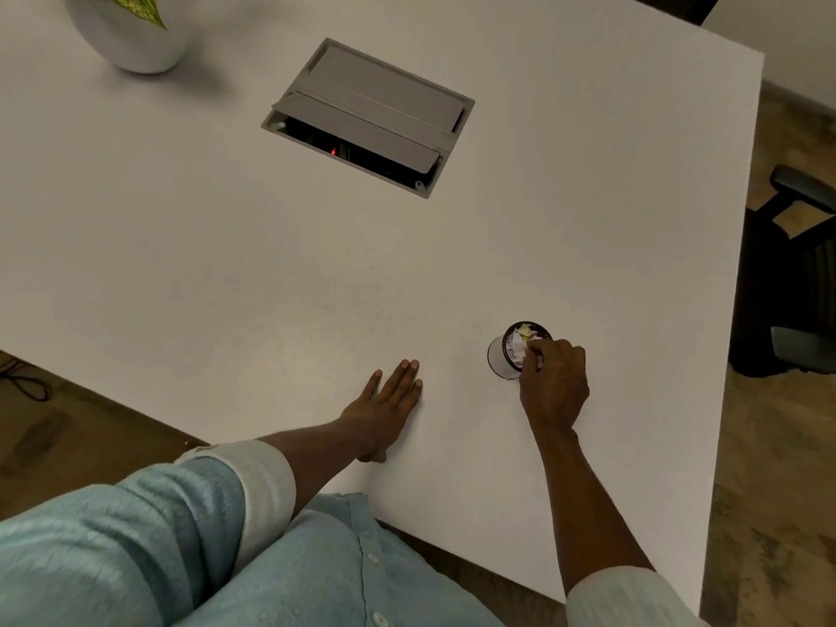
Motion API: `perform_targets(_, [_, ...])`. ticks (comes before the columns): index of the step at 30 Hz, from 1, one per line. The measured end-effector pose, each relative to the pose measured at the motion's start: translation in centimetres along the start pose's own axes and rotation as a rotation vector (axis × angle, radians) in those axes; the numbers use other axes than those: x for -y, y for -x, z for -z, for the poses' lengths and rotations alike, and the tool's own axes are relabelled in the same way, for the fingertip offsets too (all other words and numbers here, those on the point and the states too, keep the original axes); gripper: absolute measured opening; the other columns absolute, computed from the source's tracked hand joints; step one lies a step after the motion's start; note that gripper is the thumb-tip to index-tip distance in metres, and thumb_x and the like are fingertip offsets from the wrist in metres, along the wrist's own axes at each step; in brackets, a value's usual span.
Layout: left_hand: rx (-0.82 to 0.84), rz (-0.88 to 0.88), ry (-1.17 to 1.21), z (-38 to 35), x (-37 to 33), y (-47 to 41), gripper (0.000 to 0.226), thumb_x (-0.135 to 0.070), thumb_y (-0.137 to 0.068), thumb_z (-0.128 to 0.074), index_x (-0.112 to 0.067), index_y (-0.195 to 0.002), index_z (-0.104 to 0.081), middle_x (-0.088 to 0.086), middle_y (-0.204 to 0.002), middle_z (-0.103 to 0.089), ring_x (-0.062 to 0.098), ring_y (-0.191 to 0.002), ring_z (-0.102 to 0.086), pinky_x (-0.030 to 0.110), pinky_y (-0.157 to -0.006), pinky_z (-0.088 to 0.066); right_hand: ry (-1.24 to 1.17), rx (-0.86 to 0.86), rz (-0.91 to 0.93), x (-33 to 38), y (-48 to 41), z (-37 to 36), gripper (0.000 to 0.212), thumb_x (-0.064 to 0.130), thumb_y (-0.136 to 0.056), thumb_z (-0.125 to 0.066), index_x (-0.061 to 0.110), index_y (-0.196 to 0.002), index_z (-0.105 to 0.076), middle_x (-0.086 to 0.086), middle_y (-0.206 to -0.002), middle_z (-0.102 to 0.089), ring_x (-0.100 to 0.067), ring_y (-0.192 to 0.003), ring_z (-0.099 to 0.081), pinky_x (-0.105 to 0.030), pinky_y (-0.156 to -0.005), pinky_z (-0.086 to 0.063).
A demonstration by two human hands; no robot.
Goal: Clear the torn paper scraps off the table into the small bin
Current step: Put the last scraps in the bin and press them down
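Note:
The small bin point(499, 353), a white cylinder with a dark rim, stands on the white table point(271, 287) near its front right. Torn paper scraps point(518, 343), white with a bit of yellow, fill its mouth. My right hand point(554, 382) is at the bin's near rim, fingers bunched and reaching into the opening among the scraps; whether it pinches one is hidden. My left hand point(387, 405) lies flat on the table to the left of the bin, palm down, fingers together, holding nothing. I see no loose scraps on the table top.
A grey cable box point(375, 106) with its flap partly open is set into the table's middle. A white plant pot point(131, 33) stands at the far left. A dark office chair point(791, 273) is off the table's right edge.

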State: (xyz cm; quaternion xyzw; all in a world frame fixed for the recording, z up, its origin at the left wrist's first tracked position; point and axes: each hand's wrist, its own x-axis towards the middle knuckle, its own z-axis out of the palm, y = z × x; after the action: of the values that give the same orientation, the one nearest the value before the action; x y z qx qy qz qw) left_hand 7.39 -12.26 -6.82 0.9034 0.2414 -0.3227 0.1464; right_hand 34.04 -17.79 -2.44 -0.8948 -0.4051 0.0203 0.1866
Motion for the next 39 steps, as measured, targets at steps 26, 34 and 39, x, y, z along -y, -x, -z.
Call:
perform_targets(26, [-0.18,-0.163,0.093,-8.1,5.4,6.7,0.101,-0.027,-0.094,-0.067,-0.005,-0.163,0.002,0.017,-0.169,0.022,0.031,-0.157,0.02,0.048,-0.131,-0.002,-0.147,0.349,0.378,13.2,6.6,-4.7,0.009,0.023,-0.089,-0.069,0.028,-0.096,-0.07,0.011,-0.091,-0.064,-0.013,-0.094,-0.058,-0.031,-0.066,-0.052])
perform_targets(34, [-0.121,-0.161,0.163,-9.2,6.8,7.0,0.094,-0.019,-0.099,-0.059,-0.014,-0.164,0.008,0.01,-0.172,0.018,0.025,-0.159,0.015,0.043,-0.128,0.008,-0.066,0.741,0.389,17.9,9.2,-10.0,0.015,0.038,-0.089,-0.067,0.031,-0.102,-0.068,0.011,-0.098,-0.066,-0.009,-0.098,-0.06,-0.03,-0.077,-0.051])
perform_targets(39, [-0.105,-0.172,0.196,-9.1,6.9,6.9,0.091,-0.013,-0.1,-0.058,-0.016,-0.165,0.006,0.008,-0.174,0.011,0.023,-0.16,0.012,0.041,-0.128,0.007,-0.013,0.75,0.405,19.3,9.7,-11.1,0.012,0.038,-0.09,-0.067,0.03,-0.099,-0.064,0.011,-0.099,-0.065,-0.009,-0.099,-0.059,-0.034,-0.076,-0.053])
